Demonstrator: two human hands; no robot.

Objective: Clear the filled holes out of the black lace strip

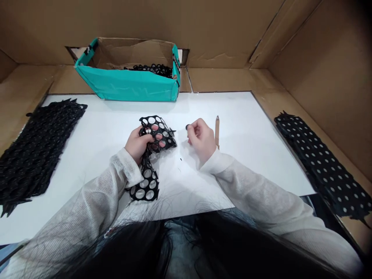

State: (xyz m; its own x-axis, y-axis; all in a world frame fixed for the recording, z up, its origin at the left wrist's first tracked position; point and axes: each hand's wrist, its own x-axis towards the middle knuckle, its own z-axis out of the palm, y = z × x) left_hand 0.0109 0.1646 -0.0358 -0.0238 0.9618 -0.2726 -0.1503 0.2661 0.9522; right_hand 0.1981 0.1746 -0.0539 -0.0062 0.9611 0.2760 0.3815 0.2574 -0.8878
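A black sheet with rows of round holes [149, 183] hangs folded from my left hand [138, 143], whose thumb presses on its front; pink fingertips show through the holes. The lower end of the sheet lies near my left sleeve. To the right, my right hand [202, 137] is closed in a pinch, with a small black piece [187, 127] at its fingertips, apart from the sheet. Just right of that hand lies a thin brown pointed tool [217, 131] on the white board [247, 166]. Tiny black scraps [180, 159] are on the board between the hands.
A teal-sided cardboard box [136, 83] at the back holds black perforated pieces [155, 69]. At the left lies a stack of black perforated sheets [37, 143]. At the right is a black sheet with pale dots [322, 162]. Cardboard walls [221, 31] enclose the area.
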